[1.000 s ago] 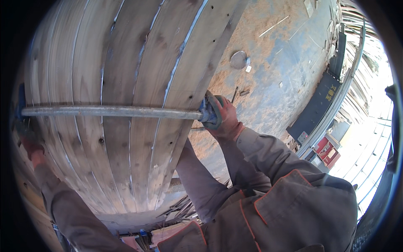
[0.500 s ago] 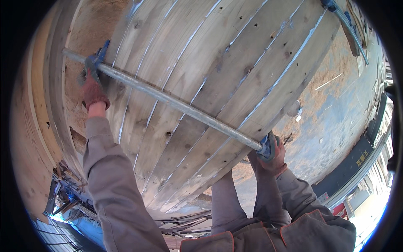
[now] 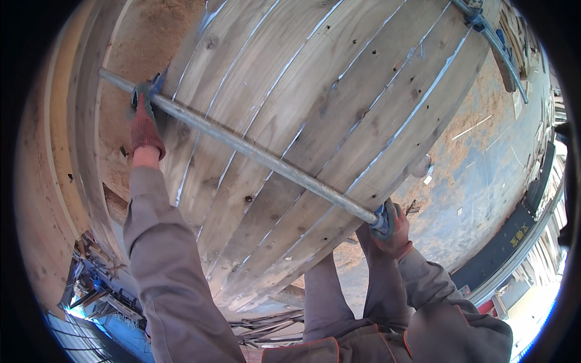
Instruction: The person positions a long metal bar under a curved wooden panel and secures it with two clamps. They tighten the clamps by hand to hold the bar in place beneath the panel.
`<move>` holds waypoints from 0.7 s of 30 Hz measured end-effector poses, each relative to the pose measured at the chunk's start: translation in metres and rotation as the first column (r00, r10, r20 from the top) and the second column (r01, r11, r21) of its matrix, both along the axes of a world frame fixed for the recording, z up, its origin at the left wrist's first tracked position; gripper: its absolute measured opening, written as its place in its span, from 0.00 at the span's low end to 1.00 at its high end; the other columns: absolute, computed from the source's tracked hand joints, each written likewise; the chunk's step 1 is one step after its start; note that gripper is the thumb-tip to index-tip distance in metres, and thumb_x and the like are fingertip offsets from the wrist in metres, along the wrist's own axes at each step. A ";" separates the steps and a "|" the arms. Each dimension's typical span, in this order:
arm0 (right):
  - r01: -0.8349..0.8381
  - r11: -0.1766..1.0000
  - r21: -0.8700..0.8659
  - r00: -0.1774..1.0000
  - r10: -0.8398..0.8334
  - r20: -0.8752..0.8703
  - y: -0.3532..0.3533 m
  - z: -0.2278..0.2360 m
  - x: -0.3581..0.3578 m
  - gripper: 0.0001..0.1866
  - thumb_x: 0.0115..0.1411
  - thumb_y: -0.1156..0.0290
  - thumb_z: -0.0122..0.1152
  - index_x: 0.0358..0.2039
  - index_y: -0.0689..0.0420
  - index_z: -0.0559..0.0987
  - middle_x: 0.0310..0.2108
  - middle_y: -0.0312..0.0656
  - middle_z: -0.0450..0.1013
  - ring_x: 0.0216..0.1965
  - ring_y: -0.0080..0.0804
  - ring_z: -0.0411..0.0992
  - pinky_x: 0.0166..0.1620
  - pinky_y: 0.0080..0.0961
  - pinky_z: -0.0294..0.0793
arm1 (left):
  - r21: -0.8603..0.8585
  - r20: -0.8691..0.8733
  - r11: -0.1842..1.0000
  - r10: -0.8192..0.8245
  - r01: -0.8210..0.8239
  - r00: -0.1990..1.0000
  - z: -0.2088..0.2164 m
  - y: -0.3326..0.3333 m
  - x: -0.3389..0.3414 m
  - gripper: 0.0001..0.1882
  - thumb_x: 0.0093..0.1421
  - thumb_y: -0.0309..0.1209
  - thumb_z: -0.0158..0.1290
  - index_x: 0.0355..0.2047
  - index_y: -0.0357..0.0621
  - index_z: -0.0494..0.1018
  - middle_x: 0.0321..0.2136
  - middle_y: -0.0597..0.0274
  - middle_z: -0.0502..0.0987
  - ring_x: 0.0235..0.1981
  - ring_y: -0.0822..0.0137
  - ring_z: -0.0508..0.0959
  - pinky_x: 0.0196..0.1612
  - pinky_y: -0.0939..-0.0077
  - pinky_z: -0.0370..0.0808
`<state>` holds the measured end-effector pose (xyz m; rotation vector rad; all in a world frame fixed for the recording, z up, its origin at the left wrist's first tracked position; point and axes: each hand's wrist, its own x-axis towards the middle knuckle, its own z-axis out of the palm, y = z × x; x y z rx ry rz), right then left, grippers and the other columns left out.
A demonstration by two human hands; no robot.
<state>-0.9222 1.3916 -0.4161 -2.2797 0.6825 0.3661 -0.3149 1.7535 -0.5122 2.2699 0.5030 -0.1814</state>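
Note:
A long metal pipe clamp [image 3: 260, 155] lies across a panel of several wooden boards [image 3: 315, 130], whose seams show lines of white glue. My left hand [image 3: 144, 121], in a red and grey glove, is closed round the clamp's blue jaw at the panel's left edge. At the right edge, my gloved right hand [image 3: 394, 231] grips the clamp's blue end piece [image 3: 381, 221]. The fingers of both hands are partly hidden behind the clamp parts.
Another blue clamp [image 3: 484, 27] sits at the panel's far right corner. Long planks [image 3: 60, 121] stand along the left side. Sawdust and scraps cover the floor [image 3: 466, 175] to the right, near a dark beam [image 3: 514, 236]. Scrap wood strips [image 3: 272, 322] lie close to my legs.
The view has shifted slightly, so the boards sit a little further right. My left hand has turned somewhat on the jaw; my right hand keeps its hold at the other end.

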 end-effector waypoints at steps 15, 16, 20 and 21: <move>0.036 0.996 -0.083 0.999 -0.037 -0.005 0.005 -0.002 0.000 0.48 0.44 0.56 0.79 0.63 0.64 0.69 0.46 0.58 0.71 0.46 0.60 0.73 0.47 0.51 0.76 | -0.466 -0.185 0.884 -0.138 0.036 0.973 0.020 0.003 0.002 0.42 0.70 0.61 0.52 0.72 0.44 0.64 0.68 0.62 0.68 0.68 0.67 0.66 0.70 0.73 0.59; 0.026 0.996 -0.081 1.000 -0.025 0.018 0.004 -0.002 0.000 0.48 0.44 0.56 0.79 0.63 0.64 0.69 0.46 0.57 0.71 0.46 0.60 0.73 0.48 0.51 0.76 | -0.469 -0.150 0.879 -0.170 0.082 0.974 0.023 -0.003 0.001 0.42 0.70 0.61 0.51 0.73 0.44 0.64 0.69 0.62 0.68 0.68 0.67 0.66 0.71 0.73 0.58; 0.037 0.998 -0.059 0.985 -0.026 0.171 0.000 -0.002 0.001 0.49 0.43 0.58 0.78 0.64 0.64 0.69 0.48 0.57 0.72 0.48 0.59 0.73 0.50 0.50 0.76 | -0.651 -0.128 0.755 -0.214 0.081 0.968 0.031 -0.017 -0.008 0.36 0.76 0.55 0.45 0.74 0.45 0.61 0.71 0.66 0.65 0.71 0.69 0.63 0.74 0.71 0.56; 0.031 0.998 -0.049 0.995 -0.026 0.096 0.000 0.000 0.000 0.48 0.45 0.57 0.77 0.64 0.65 0.68 0.48 0.57 0.73 0.47 0.59 0.73 0.49 0.51 0.76 | -0.648 -0.145 0.759 -0.204 0.063 0.968 0.033 -0.017 -0.009 0.30 0.78 0.47 0.44 0.74 0.45 0.61 0.71 0.64 0.65 0.71 0.69 0.62 0.74 0.69 0.57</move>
